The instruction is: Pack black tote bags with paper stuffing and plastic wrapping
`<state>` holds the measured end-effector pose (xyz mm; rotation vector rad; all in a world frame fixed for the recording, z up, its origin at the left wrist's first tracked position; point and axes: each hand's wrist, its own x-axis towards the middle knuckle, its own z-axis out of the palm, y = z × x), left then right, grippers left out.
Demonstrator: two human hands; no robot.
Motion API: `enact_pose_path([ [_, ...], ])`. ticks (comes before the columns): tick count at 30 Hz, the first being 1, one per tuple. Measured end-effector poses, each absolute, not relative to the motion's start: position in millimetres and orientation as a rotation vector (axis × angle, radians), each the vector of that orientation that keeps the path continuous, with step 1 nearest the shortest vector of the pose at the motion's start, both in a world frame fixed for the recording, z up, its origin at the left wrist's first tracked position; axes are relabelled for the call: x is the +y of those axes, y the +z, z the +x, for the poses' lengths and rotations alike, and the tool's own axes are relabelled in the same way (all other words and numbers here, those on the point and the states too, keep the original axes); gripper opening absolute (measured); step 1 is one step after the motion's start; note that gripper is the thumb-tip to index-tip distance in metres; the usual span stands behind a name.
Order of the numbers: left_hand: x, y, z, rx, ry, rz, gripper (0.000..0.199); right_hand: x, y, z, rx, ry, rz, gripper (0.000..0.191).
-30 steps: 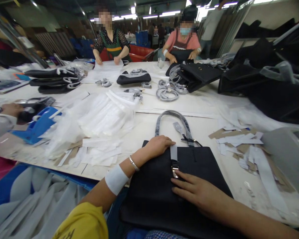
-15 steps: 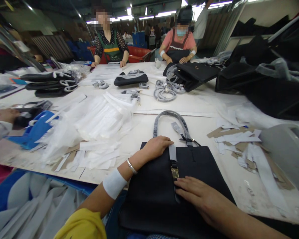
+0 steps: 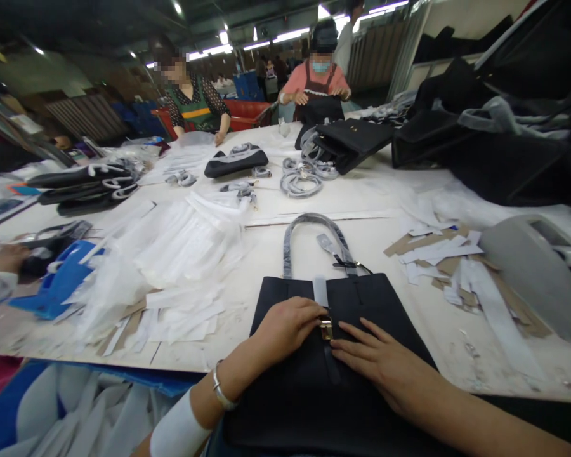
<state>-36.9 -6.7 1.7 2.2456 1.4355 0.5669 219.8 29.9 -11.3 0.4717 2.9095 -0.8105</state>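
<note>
A black handbag [image 3: 285, 387] leans over the table's front edge toward me, its plastic-wrapped handle [image 3: 314, 219] standing up at the far side. Down its front runs a strap covered partly by a white strip [image 3: 320, 291], with a gold clasp [image 3: 326, 329] below. My left hand [image 3: 285, 327] is bent over the strap, fingers together and fingertips at the clasp's upper left edge; its thumb is hidden. On the right of the clasp, my right hand [image 3: 378, 365] rests on the bag with fingers spread, one fingertip by the clasp's lower edge.
White wrapping sheets [image 3: 181, 241] and paper strips lie left, beside a blue holder [image 3: 69, 279]. More strips [image 3: 447, 254] and a grey dispenser-like object [image 3: 533, 273] are right. Wrapped straps [image 3: 301, 181] and black bags [image 3: 352, 139] lie farther back. Two co-workers [image 3: 316, 82] stand opposite.
My left hand has moved down from the white strip to the clasp, its fingers now more bent. My right hand stays beside the clasp, fingers spread wider. The view has shifted slightly.
</note>
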Motion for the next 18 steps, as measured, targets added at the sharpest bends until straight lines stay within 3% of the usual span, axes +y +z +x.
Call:
enact_pose_path([
  [10, -20.0, -0.8, -27.1, 1.480, 0.363, 2.429, 0.027, 28.8, -8.6, 252.0, 3.235, -0.626, 0.672, 0.052],
  [14, -19.3, -0.1, -26.2, 1.513, 0.385, 2.377, 0.023, 33.8, -8.2, 274.0, 3.370, -0.419, 1.054, 0.039],
  [18, -21.8, 9.7, -37.3, 1.509, 0.578, 2.135, 0.025, 24.0, -18.2, 309.6, 3.300, -0.472, 1.439, 0.037],
])
